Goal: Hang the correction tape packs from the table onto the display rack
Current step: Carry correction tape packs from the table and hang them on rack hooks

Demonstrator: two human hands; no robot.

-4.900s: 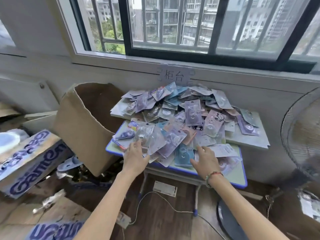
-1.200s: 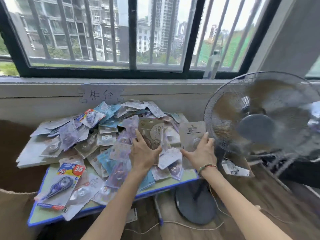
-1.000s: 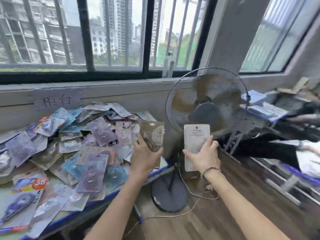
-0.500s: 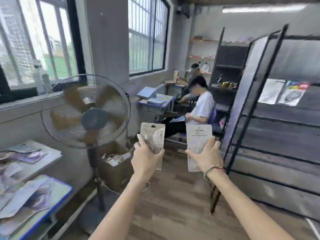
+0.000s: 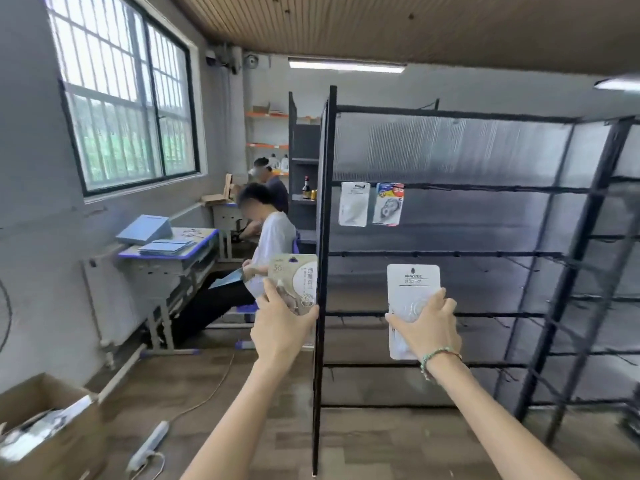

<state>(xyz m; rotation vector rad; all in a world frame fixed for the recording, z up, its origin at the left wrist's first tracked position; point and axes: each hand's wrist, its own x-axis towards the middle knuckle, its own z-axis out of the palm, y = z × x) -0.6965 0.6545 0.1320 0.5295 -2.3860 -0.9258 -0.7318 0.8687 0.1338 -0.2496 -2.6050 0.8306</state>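
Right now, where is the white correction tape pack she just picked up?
The white correction tape pack is held upright in the right hand, in front of the black display rack, below two packs already hanging.

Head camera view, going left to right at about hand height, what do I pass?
cardboard box → blue-topped desk → beige pack in the left hand → rack's black front post → white pack in the right hand

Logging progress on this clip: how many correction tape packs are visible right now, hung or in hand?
4. Two hang side by side on the display rack: a white pack and a colourful pack. The left hand holds a beige pack; the right hand holds another white pack.
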